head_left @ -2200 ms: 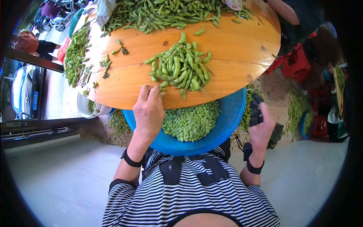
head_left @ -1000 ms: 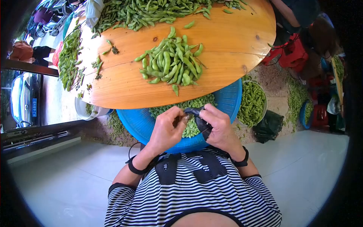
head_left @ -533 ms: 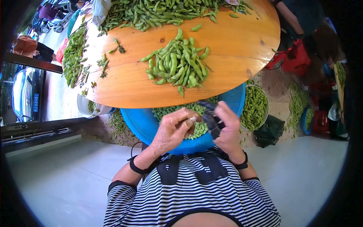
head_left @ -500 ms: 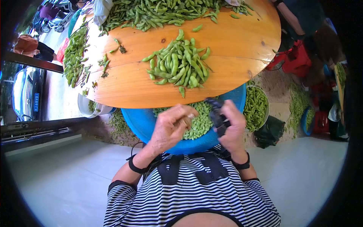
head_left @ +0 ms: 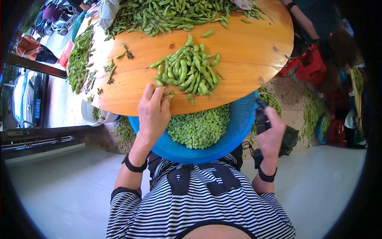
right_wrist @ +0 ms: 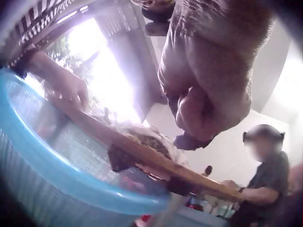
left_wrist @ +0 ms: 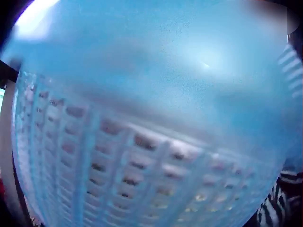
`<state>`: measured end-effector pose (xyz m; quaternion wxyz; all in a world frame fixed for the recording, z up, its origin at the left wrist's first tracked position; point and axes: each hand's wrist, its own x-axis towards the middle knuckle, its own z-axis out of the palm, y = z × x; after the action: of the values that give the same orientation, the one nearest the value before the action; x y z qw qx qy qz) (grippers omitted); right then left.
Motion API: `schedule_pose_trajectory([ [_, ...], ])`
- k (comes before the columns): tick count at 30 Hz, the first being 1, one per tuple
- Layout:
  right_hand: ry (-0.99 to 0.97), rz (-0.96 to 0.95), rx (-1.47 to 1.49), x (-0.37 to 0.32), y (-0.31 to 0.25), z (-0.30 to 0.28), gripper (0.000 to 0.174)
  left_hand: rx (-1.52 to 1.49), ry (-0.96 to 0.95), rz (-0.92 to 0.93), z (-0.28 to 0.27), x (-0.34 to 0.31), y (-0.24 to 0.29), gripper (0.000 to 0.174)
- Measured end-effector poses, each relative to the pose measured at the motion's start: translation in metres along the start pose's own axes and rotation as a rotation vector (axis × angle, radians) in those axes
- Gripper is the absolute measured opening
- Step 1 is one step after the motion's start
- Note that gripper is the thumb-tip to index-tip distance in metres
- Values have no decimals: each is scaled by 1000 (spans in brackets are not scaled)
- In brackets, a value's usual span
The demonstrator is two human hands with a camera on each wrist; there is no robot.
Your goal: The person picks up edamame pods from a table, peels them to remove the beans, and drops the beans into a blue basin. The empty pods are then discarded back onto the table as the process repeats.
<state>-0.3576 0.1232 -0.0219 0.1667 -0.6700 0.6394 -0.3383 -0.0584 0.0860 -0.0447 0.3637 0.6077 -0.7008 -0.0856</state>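
Note:
My left hand (head_left: 153, 113) reaches over the table's near edge, fingertips down at the left of a small heap of green soybean pods (head_left: 185, 71). It pinches a pod (head_left: 172, 93) that peeks out beside the index finger. My right hand (head_left: 270, 137), blurred, is off to the right, near a bucket of pods (head_left: 274, 102). Black coverings (head_left: 262, 117) wrap its thumb and finger. In the right wrist view the right hand (right_wrist: 208, 80) looks curled; I cannot tell whether it holds anything. Below the table edge, a blue basket (head_left: 240, 135) holds shelled green beans (head_left: 199, 127).
A large pod pile (head_left: 171, 16) covers the far side of the wooden table (head_left: 246, 51); stalks and pods (head_left: 79, 59) lie along its left. A white bucket (head_left: 89, 113) stands at left, red stools (head_left: 312, 65) at right. Another person (right_wrist: 265, 165) sits across the table.
Half a second ago both hands were close together over the blue basket. The left has since moved forward to the pod heap, and the right has swung right toward the bucket of pods.

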Motion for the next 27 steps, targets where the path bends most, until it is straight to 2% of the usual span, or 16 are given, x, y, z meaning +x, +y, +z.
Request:
schedule_pose_trajectory([
  [3, -168, -24, 346, -5, -23, 28, 17, -56, -41, -92, -4, -17, 12, 10],
  [5, -306, -4, 501, -4, -45, 36, 16, -597, -152, -331, -1, -31, 22, 10],
  [6, -380, 14, 556, -2, -54, 38, 16, -598, -154, -332, -2, -33, 30, 10],
  [8, -395, 29, 648, -2, -60, 47, 17, -953, -348, -559, -7, -32, 51, 7],
  [10, -397, 18, 722, -3, -57, 55, 17, -1025, -369, -573, 0, -35, 55, 5],
  [12, -390, 2, 711, -5, -54, 55, 18, -1223, -414, -699, 5, -35, 56, 6],
  [14, -297, -99, 532, -6, -58, 50, 19, -1276, -435, -713, 7, -32, 59, 7],
  [16, -265, -110, 521, -8, -55, 50, 21, -1466, -507, -910, 8, -31, 61, 6],
  [18, -232, -123, 513, -8, -53, 48, 24, -1442, -494, -900, 10, -34, 59, 6],
  [20, -347, -67, 615, -6, -52, 44, 19, -1419, -479, -888, 11, -38, 58, 6],
  [22, -379, -86, 638, -4, -47, 44, 20, -1132, -386, -702, 11, -43, 60, 5],
  [23, -411, -107, 660, -3, -46, 44, 20, -1130, -384, -704, 14, -46, 59, 5],
  [25, -412, -93, 647, -4, -48, 44, 20, -812, -232, -343, 21, -50, 55, 5],
  [26, -413, -79, 630, -4, -49, 44, 20, -811, -232, -343, 20, -51, 56, 5],
  [27, -412, -79, 630, -4, -49, 45, 20, -960, -294, -517, 15, -50, 59, 5],
])
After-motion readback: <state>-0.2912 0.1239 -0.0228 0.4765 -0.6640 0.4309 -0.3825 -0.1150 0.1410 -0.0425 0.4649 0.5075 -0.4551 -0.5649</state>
